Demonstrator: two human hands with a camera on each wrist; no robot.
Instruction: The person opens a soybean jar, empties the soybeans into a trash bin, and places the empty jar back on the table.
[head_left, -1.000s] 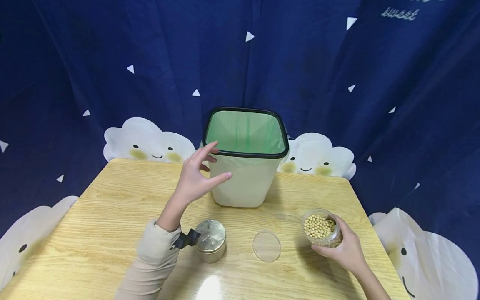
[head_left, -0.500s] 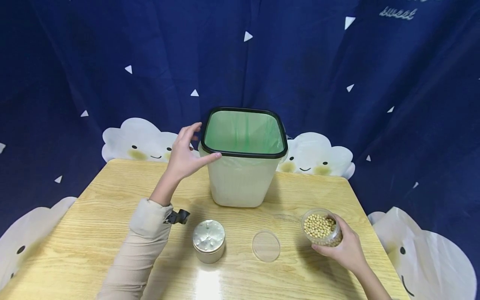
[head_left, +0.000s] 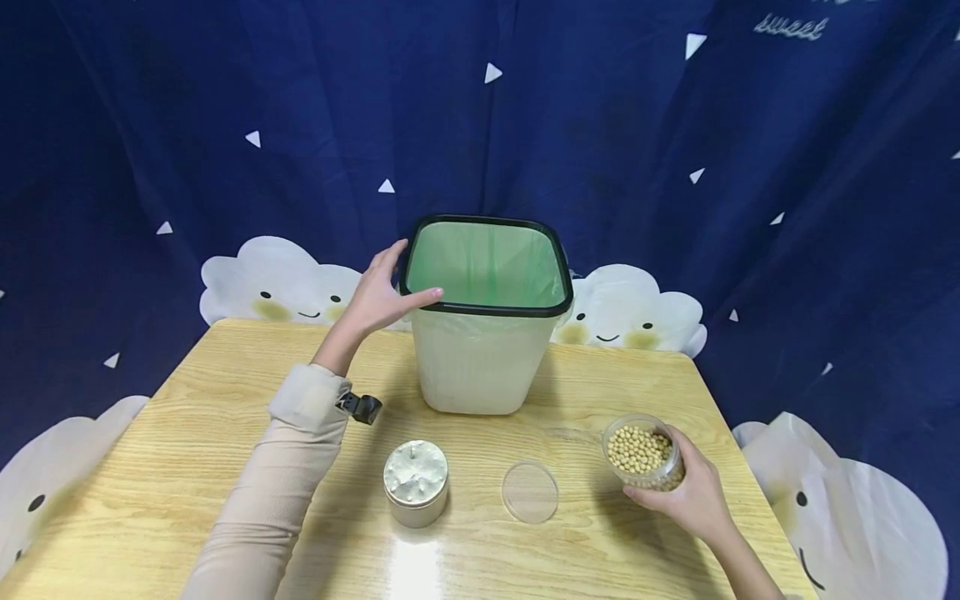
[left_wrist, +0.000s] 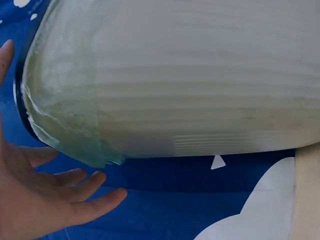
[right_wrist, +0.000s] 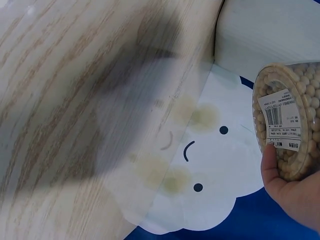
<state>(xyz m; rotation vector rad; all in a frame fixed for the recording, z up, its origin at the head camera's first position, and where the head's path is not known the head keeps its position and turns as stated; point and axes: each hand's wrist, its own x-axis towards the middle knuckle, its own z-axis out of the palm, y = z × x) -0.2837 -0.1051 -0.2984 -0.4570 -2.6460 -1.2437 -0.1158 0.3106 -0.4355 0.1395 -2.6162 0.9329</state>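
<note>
My left hand [head_left: 373,298] is at the near-left corner of a white bin [head_left: 480,367], thumb by the front rim and spread fingers beside the left rim. In the left wrist view those fingers [left_wrist: 85,190] lie relaxed just outside the bin wall; whether any touches it I cannot tell. The bin has a black rim [head_left: 495,311] and a green liner bag [head_left: 487,258]. On the right, my right hand [head_left: 696,504] grips a clear plastic jar [right_wrist: 307,100] of soybeans [head_left: 637,450], uncapped and held above the table, its labelled base showing in the right wrist view.
A round clear lid [head_left: 530,493] lies flat on the wooden table [head_left: 225,400]. Left of it stands a silver-topped can [head_left: 417,487]. Behind the table hangs a blue curtain [head_left: 330,125] with white clouds and triangles.
My left hand has moved up and left from in front of the bin to its near-left rim corner. The right hand keeps holding the jar in about the same place.
</note>
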